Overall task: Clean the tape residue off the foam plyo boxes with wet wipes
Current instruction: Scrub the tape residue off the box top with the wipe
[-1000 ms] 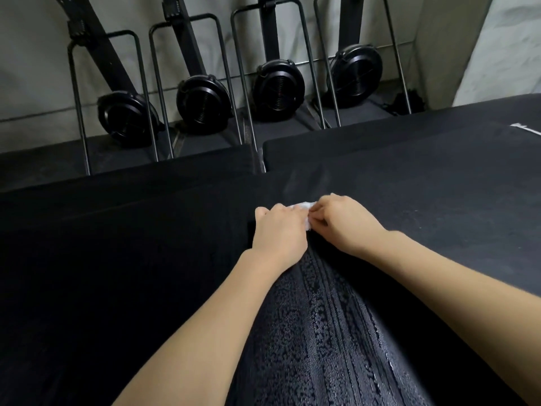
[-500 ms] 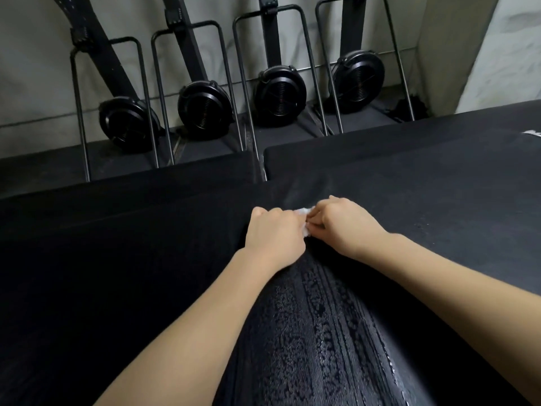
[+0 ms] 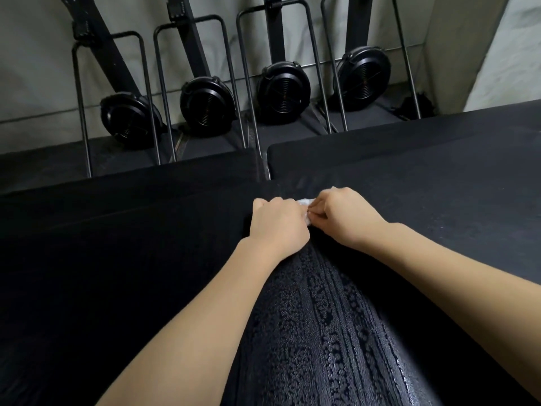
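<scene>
Black foam plyo box (image 3: pixel 146 259) fills the view, wet streaks toward 6 o'clock, while left hand (image 3: pixel 278 225) and right hand (image 3: pixel 342 216) apparently both pinch the wet wipe (image 3: pixel 304 202) at centre, which could tear if pulled apart.

The light is dim and flat where I work. My forearms and the pale wall (image 3: pixel 35 68) at the top catch most of it, while the black foam box (image 3: pixel 117 273) sinks into near featureless dark. A wet sheen (image 3: pixel 336 332) glints at lower centre. Straight bars bow toward the frame edges; the focus is slightly soft.
</scene>
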{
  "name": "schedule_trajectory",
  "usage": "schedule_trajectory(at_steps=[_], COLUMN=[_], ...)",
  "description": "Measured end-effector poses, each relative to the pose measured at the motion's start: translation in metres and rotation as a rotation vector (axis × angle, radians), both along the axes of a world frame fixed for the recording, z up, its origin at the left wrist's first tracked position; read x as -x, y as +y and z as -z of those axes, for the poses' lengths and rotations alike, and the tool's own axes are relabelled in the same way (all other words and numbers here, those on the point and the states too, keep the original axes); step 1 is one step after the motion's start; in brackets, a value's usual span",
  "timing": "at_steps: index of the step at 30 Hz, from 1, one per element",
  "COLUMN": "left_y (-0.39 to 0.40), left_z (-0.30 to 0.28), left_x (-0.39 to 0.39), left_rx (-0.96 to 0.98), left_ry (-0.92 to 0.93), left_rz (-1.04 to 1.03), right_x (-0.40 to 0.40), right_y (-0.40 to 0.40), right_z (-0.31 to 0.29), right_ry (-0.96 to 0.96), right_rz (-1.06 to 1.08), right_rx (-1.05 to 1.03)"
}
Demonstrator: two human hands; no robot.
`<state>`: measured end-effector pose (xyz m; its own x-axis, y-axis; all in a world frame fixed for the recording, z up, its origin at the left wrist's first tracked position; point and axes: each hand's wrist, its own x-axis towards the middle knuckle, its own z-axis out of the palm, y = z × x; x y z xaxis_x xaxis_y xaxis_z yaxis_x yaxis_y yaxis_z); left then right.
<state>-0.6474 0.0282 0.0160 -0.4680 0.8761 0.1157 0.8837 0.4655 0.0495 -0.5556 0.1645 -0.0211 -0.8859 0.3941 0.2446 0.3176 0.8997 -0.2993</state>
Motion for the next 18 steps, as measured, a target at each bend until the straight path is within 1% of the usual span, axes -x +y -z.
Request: schedule_trajectory(at_steps=[2, 5, 11, 14, 18], left_y=[-0.014, -0.022, 0.005, 0.022, 0.038], left_z=[0.004, 0.013, 0.010, 0.004, -0.001], left_x=[-0.007, -0.007, 0.018, 0.036, 0.055], left_rx=[-0.009, -0.013, -0.034, -0.033, -0.003], left_ry=[-0.023, -0.001, -0.036, -0.067, -0.091], left_rz=[0.027, 0.046, 0.013, -0.024, -0.073], right_x=[-0.015, -0.025, 0.018, 0.047, 0.071], right_y=[-0.010, -0.018, 0.007, 0.024, 0.035], right_z=[0.004, 0.008, 0.005, 0.007, 0.000], right_ry=[-0.002, 0.018, -0.028, -0.031, -0.015], right_rz=[-0.032, -0.072, -0.028, 0.045, 0.074], right_rx=[-0.037, -0.089, -0.107, -0.054, 0.030])
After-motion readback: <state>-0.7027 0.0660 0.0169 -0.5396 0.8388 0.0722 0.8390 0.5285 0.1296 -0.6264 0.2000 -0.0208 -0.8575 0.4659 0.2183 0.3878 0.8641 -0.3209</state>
